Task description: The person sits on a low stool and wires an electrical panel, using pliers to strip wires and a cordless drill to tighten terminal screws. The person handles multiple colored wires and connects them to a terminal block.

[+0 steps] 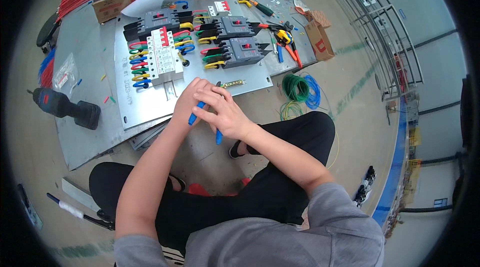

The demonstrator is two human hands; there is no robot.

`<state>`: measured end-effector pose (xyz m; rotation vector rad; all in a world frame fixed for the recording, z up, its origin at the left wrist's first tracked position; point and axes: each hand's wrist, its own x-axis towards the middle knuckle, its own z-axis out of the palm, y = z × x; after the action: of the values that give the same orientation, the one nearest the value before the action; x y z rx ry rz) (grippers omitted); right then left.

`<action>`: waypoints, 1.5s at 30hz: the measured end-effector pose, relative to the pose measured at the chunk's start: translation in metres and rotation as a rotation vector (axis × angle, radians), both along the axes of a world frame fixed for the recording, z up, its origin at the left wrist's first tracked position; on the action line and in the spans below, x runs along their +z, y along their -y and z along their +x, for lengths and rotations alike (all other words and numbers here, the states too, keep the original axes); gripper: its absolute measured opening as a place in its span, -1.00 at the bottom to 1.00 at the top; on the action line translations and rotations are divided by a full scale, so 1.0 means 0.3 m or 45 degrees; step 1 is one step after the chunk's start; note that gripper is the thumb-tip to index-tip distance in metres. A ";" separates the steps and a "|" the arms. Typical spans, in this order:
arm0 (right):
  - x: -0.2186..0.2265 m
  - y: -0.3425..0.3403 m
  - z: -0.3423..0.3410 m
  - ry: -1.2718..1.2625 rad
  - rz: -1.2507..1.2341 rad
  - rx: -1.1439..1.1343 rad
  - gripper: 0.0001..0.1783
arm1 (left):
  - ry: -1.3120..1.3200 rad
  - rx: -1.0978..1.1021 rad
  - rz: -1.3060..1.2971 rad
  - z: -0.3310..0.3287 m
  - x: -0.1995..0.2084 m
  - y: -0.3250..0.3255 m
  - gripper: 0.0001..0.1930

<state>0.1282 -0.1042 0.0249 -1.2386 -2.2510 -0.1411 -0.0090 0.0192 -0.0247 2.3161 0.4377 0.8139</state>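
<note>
- A pale metal plate lies on the grey bench.
- The left hand is over the near edge of the plate, its fingers bent toward the right hand; what its grip holds, if anything, cannot be told, since the fingers are partly covered.
- The right hand is at the plate's near edge, overlapping the left; its grip is wrapped around a blue-handled tool.
- That tool is at the middle of the plate's near edge, its two handles spread apart and pointing off the plate; its working end is mostly hidden by the hands.
- A brass terminal bar sits on the plate near its near edge, just beyond the right hand's fingers; whether they touch cannot be told.
- On the plate's left half stands a white breaker row with red levers and coloured wire loops along both sides.
- On the plate's right half are two dark breakers, one behind the other.
- Left of the plate, a cordless drill lies on its side.
- Right of the plate, a yellow tape measure lies among hand tools.
- On the floor, right of the plate, are a green wire coil and a blue wire coil, touching.
</note>
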 end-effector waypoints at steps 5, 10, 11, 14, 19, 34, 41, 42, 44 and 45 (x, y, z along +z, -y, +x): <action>-0.059 0.042 -0.047 -0.175 0.196 -0.359 -0.26 | 0.210 0.051 0.125 0.003 0.008 0.012 -0.85; 0.017 0.024 -0.061 -1.065 0.250 -0.910 -0.40 | 0.106 0.223 0.320 0.019 0.036 0.032 -0.73; -0.002 0.032 -0.042 -1.384 0.168 -0.884 -0.43 | 0.110 0.231 0.318 0.025 0.039 0.036 -0.72; -0.028 0.094 -0.033 -1.422 -0.048 -0.873 -0.58 | 0.119 0.265 0.299 0.029 0.041 0.039 -0.68; -0.074 0.183 -0.060 -1.137 -0.095 -0.823 -0.65 | 0.107 0.277 0.265 0.033 0.039 0.038 -0.67; 0.068 0.382 -0.004 -0.772 0.207 -0.688 -0.89 | 0.038 0.175 -0.333 0.080 0.085 0.051 -0.82; 0.068 0.435 -0.008 -0.864 0.182 -0.783 -0.91 | -0.037 0.187 -0.072 0.082 0.084 0.048 -0.81; 0.067 0.435 -0.010 -0.884 0.163 -0.778 -0.92 | -0.016 0.191 -0.078 0.086 0.081 0.047 -0.80; 0.074 0.432 -0.022 -0.885 0.133 -0.746 -0.94 | 0.024 0.204 -0.098 0.093 0.077 0.051 -0.78; 0.077 0.431 -0.027 -0.882 0.123 -0.734 -0.94 | 0.012 0.219 -0.085 0.096 0.074 0.053 -0.79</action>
<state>0.1201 -0.2334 0.0480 -1.5540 -1.2604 -0.0238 0.0198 0.0032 -0.0024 2.2348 0.6570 0.8775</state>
